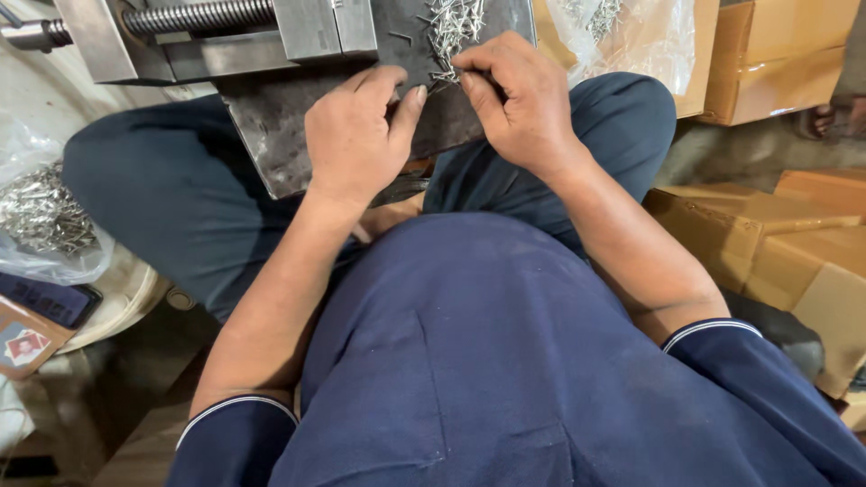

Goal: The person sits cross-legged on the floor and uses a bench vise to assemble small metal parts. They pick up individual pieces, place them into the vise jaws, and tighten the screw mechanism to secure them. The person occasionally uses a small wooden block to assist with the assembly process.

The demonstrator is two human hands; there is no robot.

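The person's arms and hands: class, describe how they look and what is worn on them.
Both hands, left and right, are bare: no gloves, rings or watch visible. The forearms are bare too. Short dark navy fabric sleeves end near the elbows, each cuff edged with a thin white stripe.

Small metal pins (454, 27): thin, silvery, short, lying in 1 loose heap, crossed at all angles, on the far part of the dark metal plate (280, 126). A few strays lie flat just left of the heap. Plate: dull grey, scuffed, flat, resting across the lap, its near edge angled down to the left.
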